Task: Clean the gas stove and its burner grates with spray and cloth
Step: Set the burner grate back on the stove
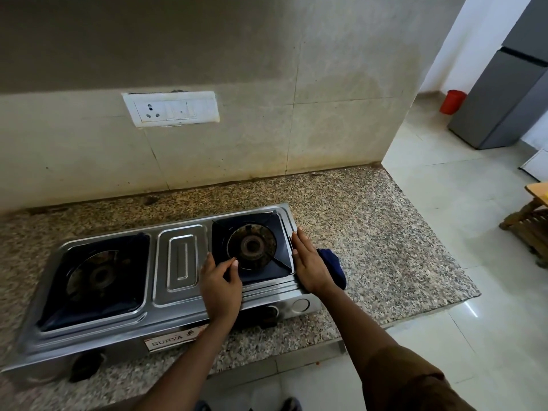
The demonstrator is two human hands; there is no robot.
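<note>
I am leaning over the steel two-burner gas stove (178,262) sitting on the speckled granite counter (370,232), with both dark burner grates in place. My left hand (221,281) is resting on the near-left corner of the right burner grate (252,247), thumb and fingers pinching its edge. My right hand (310,262) is lying flat with straight fingers along the stove's right rim, and the blue cloth (333,266) is lying on the counter touching its outer side.
</note>
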